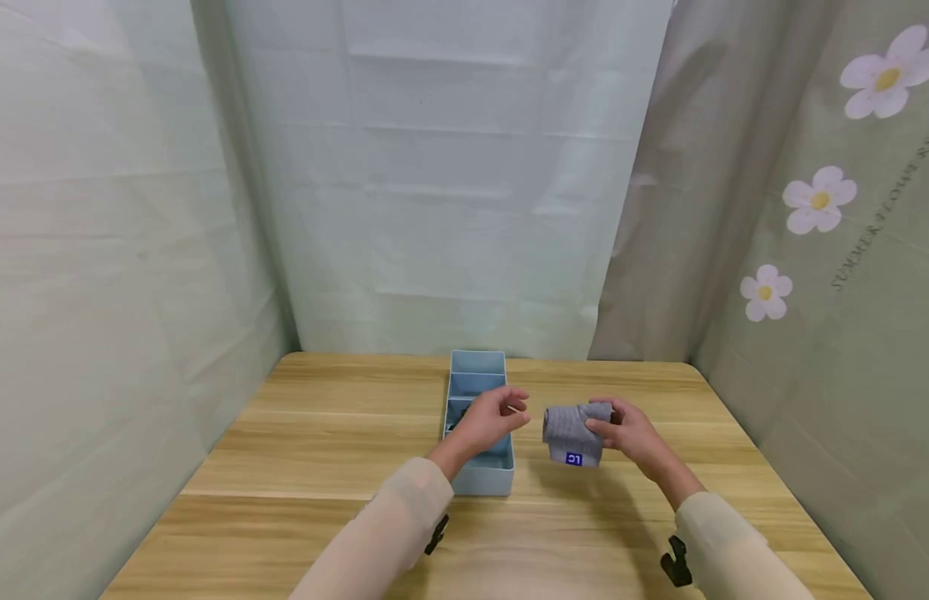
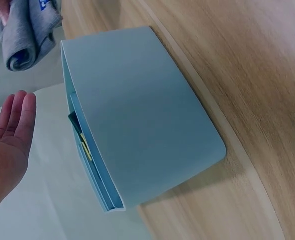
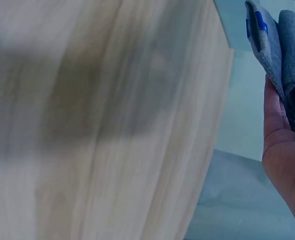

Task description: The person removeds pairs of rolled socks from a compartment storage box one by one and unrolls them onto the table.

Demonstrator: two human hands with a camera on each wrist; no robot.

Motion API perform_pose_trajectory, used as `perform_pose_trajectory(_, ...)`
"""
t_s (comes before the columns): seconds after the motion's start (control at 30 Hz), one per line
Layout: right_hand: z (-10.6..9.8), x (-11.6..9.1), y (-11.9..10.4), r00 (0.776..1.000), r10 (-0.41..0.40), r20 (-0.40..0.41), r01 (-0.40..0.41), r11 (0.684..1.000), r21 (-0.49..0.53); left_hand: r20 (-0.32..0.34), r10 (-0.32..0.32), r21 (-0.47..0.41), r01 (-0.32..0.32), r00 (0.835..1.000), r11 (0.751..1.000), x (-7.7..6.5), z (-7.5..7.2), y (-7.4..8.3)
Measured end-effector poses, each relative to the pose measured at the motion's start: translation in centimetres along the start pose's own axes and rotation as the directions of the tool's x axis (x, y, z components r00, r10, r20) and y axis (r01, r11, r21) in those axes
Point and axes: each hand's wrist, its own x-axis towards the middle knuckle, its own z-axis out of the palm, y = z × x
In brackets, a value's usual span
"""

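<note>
My right hand (image 1: pixel 635 435) pinches a rolled grey sock (image 1: pixel 572 429) by its right end, thumb on the near side. A blue "LC" label shows on its lower flap. In the left wrist view the coiled end of the sock (image 2: pixel 21 59) faces the camera; the right wrist view shows its folded layers (image 3: pixel 290 60) above the palm. My left hand (image 1: pixel 490 422) is held over a blue divided box (image 1: pixel 482 481), palm turned right, loosely bent fingers apart from the sock. Part of the box is hidden beneath this hand and forearm.
Inside one compartment lies a dark item (image 2: pixel 75 123) with a bit of yellow, mostly hidden. The wooden table (image 1: pixel 322 467) ends at a hanging curtain (image 1: pixel 434 208) behind, with more curtain on both sides.
</note>
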Motion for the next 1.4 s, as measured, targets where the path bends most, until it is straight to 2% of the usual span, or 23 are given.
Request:
perform_pose_trajectory(0.4,0.2,-1.3,2.4,0.995,0.095,-0.01,-0.095,0.995,-0.022,0.023,0.015,-0.002,-0.015,1.0,1.0,-0.4,1.6,0.4)
perform_pose_trajectory(0.73,1.3,-1.7,4.3,0.987,0.161,-0.027,-0.161,0.986,-0.032,0.069,0.014,-0.021,-0.012,0.998,1.0,-1.8,3.6,0.1)
perform_pose_trajectory(1.07,1.3,-1.8,4.9,0.983,0.167,-0.07,-0.172,0.982,-0.074,0.082,0.029,-0.005,-0.029,0.996,1.0,-2.8,5.8,-0.4)
perform_pose_trajectory(1.27,1.4,-1.7,4.6,0.986,0.133,-0.103,-0.15,0.973,-0.178,0.098,0.066,-0.015,-0.065,0.993,0.998,-3.5,6.7,-0.7)
perform_pose_trajectory(1.4,1.4,-1.7,4.4,0.985,0.124,-0.117,-0.149,0.96,-0.238,0.11,0.068,-0.005,-0.067,0.992,0.998,-4.0,7.5,-1.0)
